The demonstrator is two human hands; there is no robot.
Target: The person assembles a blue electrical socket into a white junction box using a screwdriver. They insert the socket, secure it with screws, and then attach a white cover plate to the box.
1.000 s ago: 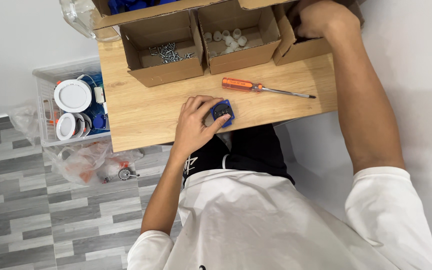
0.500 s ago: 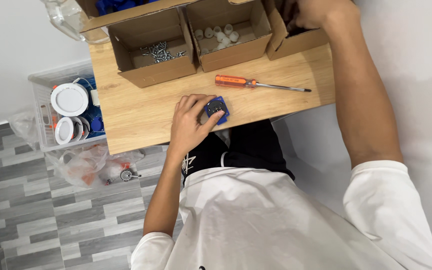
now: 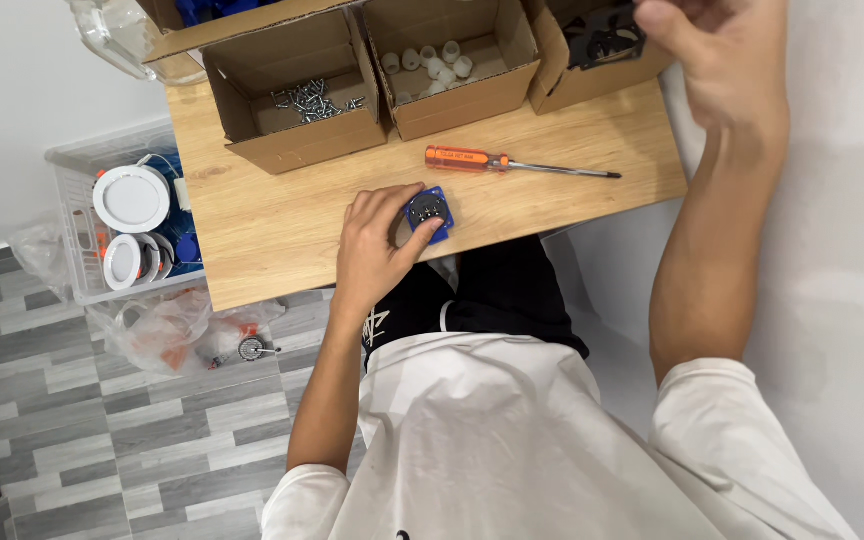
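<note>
My left hand (image 3: 372, 240) rests on the wooden table (image 3: 272, 220) and grips a small blue square part (image 3: 429, 212) with a dark round centre, near the front edge. My right hand (image 3: 722, 50) is raised at the top right, over the right edge of a cardboard box (image 3: 552, 60) that holds black parts (image 3: 602, 40). Its fingers are curled and partly cut off by the frame, so whether they hold anything is unclear. An orange-handled screwdriver (image 3: 512, 163) lies on the table between the hands.
A box of metal screws (image 3: 307, 100) and a box of small white pieces (image 3: 432, 62) stand at the back of the table. A plastic crate with round white lamps (image 3: 132, 200) sits on the floor to the left, with a plastic bag (image 3: 182, 335) beside it. A white wall lies to the right.
My right hand has drawn back out of the right-hand box and is now above its edge. My left hand stays on the blue part.
</note>
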